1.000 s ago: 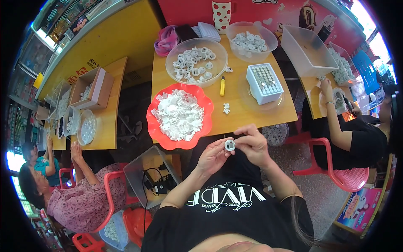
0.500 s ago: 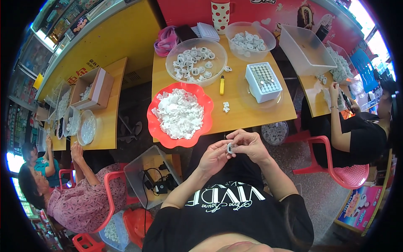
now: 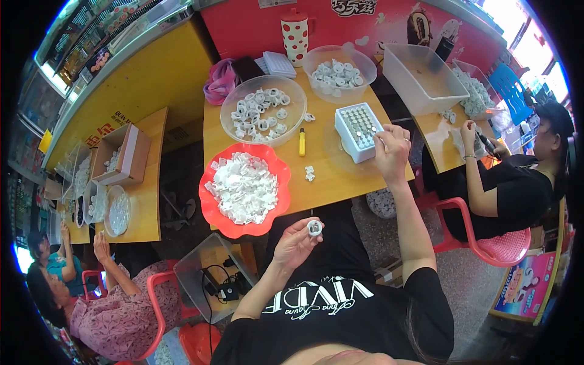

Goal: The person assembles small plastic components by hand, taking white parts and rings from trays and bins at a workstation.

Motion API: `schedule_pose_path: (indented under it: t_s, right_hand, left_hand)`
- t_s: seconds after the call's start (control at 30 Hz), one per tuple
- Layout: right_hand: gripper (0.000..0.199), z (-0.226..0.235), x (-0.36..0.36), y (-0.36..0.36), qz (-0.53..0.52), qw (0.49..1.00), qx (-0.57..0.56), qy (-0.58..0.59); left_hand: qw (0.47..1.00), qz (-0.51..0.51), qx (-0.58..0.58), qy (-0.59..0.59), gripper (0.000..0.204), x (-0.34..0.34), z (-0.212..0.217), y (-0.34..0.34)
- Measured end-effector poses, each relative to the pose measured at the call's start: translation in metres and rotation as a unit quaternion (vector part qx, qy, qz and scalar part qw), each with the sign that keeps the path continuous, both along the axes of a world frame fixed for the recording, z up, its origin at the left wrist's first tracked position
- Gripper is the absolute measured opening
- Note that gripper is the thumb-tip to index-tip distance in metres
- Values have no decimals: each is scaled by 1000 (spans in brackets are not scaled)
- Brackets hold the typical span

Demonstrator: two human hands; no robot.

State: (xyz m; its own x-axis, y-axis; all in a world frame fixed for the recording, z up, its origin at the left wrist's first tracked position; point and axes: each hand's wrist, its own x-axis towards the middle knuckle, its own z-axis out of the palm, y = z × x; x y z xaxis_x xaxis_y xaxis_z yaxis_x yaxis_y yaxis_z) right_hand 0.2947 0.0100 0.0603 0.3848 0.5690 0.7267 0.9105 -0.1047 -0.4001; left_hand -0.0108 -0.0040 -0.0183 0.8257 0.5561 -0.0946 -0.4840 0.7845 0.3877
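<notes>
My left hand is closed on a small round white plastic housing, its open side with a dark and metallic middle facing up, above my lap. My right hand is reaching over the table to the right front corner of a white box holding rows of small silvery round discs. Its thumb and fingertips are drawn together at the box; anything between them is too small to make out. Nearest my left hand on the table is a red scalloped bowl heaped with small white plastic pieces.
Farther back stand two clear bowls of white housings. A yellow-handled tool and a few loose white parts lie mid-table. A spotted tumbler stands behind. Co-workers sit left and right; a plastic bin is beside my left arm.
My right hand has left the housing and moved forward and right to the white box. The left hand keeps the housing, now lower and turned face up. The view has shifted slightly.
</notes>
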Motion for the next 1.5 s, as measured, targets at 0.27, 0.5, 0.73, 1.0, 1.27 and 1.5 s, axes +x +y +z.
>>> schedule_pose_path:
  t_s: [0.27, 0.5, 0.73, 1.0, 1.27, 1.5]
  right_hand:
    - [15, -5, 19, 20, -13, 996, -69, -58]
    - [14, 0, 16, 0, 22, 996, -84, -10]
    - [13, -6, 18, 3, 56, 992, -106, 37]
    - [5, 7, 7, 6, 43, 995, -92, -4]
    - [17, 8, -128, -61, 344, 935, -64, 54]
    - [20, -14, -144, -69, 342, 936, -73, 45]
  left_hand:
    - [1000, 5, -3, 21, 34, -3, -6, 3]
    - [1000, 8, 5, 18, 33, -1, -3, 5]
    - [1000, 10, 0, 16, 32, -4, -3, -2]
    - [1000, 8, -1, 14, 32, -4, 2, -2]
    - [1000, 12, -15, 17, 34, -5, 4, -2]
    - [1000, 15, 10, 14, 29, -2, 5, -2]
